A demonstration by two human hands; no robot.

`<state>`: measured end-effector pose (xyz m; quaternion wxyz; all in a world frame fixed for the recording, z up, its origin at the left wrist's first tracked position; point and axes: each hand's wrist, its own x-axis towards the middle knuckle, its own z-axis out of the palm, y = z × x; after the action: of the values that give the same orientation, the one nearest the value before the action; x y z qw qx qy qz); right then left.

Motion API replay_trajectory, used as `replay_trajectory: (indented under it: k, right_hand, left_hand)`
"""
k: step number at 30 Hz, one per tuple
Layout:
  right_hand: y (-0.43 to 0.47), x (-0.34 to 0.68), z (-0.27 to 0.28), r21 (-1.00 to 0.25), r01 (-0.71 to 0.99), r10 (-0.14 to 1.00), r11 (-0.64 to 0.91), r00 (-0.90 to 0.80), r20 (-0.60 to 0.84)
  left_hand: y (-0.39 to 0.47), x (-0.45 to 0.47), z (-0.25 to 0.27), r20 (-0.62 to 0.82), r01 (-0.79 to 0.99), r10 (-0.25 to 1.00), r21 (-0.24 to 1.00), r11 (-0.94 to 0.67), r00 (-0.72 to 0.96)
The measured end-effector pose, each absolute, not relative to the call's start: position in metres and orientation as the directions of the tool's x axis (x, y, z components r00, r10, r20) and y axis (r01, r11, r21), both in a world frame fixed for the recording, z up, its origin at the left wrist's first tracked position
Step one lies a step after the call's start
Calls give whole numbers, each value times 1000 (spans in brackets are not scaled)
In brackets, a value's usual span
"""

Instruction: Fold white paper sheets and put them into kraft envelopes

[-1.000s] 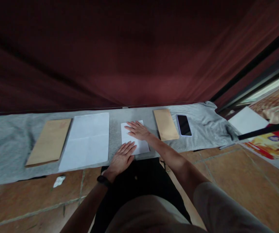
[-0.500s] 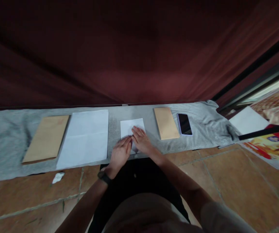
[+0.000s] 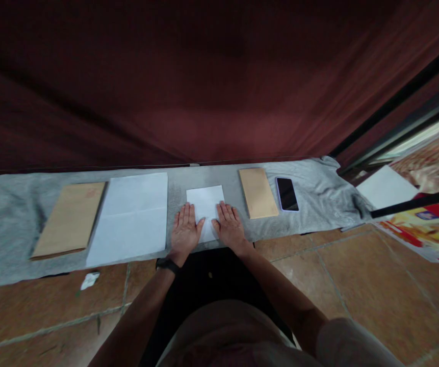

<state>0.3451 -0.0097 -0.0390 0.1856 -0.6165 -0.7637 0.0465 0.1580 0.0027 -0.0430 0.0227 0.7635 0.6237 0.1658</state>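
Observation:
A small white sheet of paper (image 3: 205, 198), which looks folded, lies flat on the grey cloth in front of me. My left hand (image 3: 185, 230) rests palm down across its left edge, fingers stretched out and thumb turned inward. On the opposite edge lies my right hand (image 3: 230, 224), also flat and open, its thumb pointing toward the left one. Between the two thumbs a strip of the paper shows. To the left of my hands is a larger white sheet (image 3: 133, 216) with faint creases. A small brown envelope (image 3: 258, 193) lies to the right.
A larger brown envelope (image 3: 70, 219) lies at the far left. The phone (image 3: 287, 194) is right of the small envelope. Grey cloth (image 3: 318, 196) covers the narrow bench. Behind hangs a dark red curtain (image 3: 219, 127). A white scrap (image 3: 89, 280) sits on the tiled floor (image 3: 376, 275).
My hands were close together on the middle of the small paper. They have moved apart to its left and right edges and now lie flat.

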Motion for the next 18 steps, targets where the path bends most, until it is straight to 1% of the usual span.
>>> replay_trajectory:
  k: [5,8,10,13,16,18]
  right_hand:
    - [-13,354,-38,-334,921,969,198,-134,206]
    - [-17,345,-32,-340,925,973,171,-103,209]
    - [-23,337,-28,-339,914,960,223,-147,236]
    - [-33,333,-28,-337,886,937,320,-242,252]
    - [-41,342,-33,-339,878,932,339,-266,244]
    - [-44,350,-37,-346,876,934,335,-261,243]
  left_hand:
    - [1,153,-39,229,945,962,255,-206,148]
    - [-3,163,-35,270,943,954,265,-201,127]
    - [-9,171,-34,280,927,942,266,-264,188]
    - [-20,177,-37,240,891,922,270,-364,304]
    - [-27,169,-41,213,878,930,318,-357,300]
    - [-25,160,-41,203,856,942,400,-329,267]
